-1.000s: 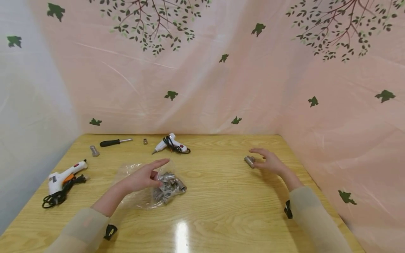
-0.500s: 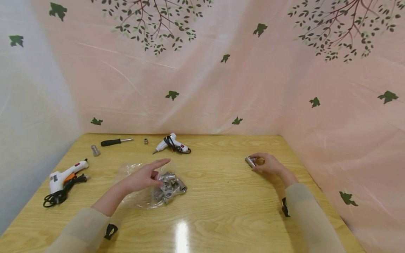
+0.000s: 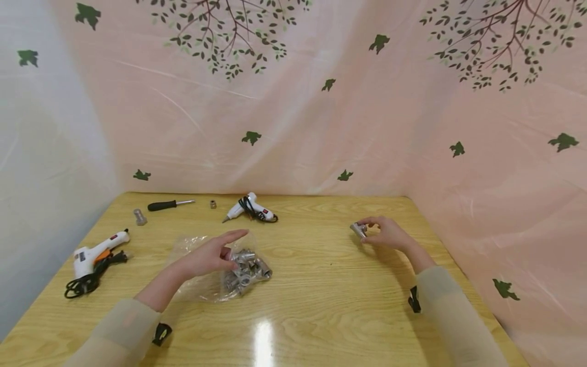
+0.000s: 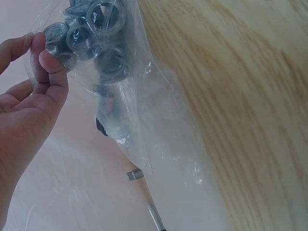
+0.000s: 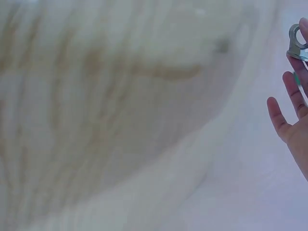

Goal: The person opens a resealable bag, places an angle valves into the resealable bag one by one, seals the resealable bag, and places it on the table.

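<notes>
My left hand [image 3: 215, 254] rests on a clear plastic bag [image 3: 202, 285] of several metal threaded fittings [image 3: 247, 270] on the wooden table [image 3: 321, 306]. Its index finger points forward. In the left wrist view, the thumb and a finger of my left hand [image 4: 45, 53] pinch the bag film [image 4: 159, 144] beside the fittings [image 4: 96, 29]. My right hand [image 3: 370, 229] pinches a single metal fitting [image 3: 358, 230] just above the table at the right. The right wrist view shows that fitting [image 5: 295, 43] at the fingertips, with the other fingers spread.
A white glue gun [image 3: 249, 208] lies at the back centre and another [image 3: 94, 253] with a black cord at the left. A black-handled screwdriver [image 3: 167, 205], a small fitting [image 3: 213, 204] and a larger one [image 3: 139, 216] lie at the back left. Pink curtains enclose the table.
My right hand went from hovering open over the single fitting to pinching it and raising it slightly. The left hand and bag have stayed put.
</notes>
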{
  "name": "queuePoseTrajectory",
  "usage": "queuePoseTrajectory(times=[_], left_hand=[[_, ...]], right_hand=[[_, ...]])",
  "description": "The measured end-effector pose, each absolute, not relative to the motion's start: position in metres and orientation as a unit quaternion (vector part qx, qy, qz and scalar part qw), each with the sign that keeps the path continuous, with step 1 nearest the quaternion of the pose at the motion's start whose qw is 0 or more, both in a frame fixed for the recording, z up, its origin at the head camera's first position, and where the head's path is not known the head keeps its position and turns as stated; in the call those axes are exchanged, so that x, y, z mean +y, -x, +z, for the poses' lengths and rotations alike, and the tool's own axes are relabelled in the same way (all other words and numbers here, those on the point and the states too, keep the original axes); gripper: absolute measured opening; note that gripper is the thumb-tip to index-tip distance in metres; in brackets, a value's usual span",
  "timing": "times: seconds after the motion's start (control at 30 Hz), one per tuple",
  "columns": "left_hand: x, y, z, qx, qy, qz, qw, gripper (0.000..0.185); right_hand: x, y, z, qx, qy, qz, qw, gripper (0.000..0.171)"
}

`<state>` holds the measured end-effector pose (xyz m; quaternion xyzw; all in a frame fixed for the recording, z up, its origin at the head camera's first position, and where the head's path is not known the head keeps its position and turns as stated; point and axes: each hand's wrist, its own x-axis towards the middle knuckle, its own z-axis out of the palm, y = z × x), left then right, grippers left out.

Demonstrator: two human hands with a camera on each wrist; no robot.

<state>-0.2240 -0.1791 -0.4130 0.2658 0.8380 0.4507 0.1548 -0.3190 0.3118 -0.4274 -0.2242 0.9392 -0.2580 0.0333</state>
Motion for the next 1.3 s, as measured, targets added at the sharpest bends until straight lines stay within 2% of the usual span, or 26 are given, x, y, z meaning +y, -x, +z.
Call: queuePoseTrajectory(times=[0.17,0.53,0.67,1.0,1.3], left_hand=[[-0.179,0.224,-0.412,0.837,-0.267,0.453,0.155,0.083],[-0.179,0.224,-0.412,0.837,-0.266,0.452,0.158,0.084],[-0.178,0.224,-0.412,0.837,-0.266,0.451,0.157,0.084],[-0.178,0.224,-0.413,0.837,-0.269,0.450,0.156,0.084],[-0.178,0.224,-0.412,0.835,-0.268,0.455,0.156,0.084]], right_hand=[[0.298,0.315,-0.412,0.933,0.256,-0.253,0.019,0.048],[0.249,0.290,-0.376,0.925,0.297,-0.235,-0.011,0.057],[0.229,0.282,-0.370,0.920,0.315,-0.232,-0.021,0.055],[0.173,0.264,-0.365,0.887,0.381,-0.260,-0.038,0.052],[0.123,0.257,-0.382,0.854,0.432,-0.288,-0.022,0.052]])
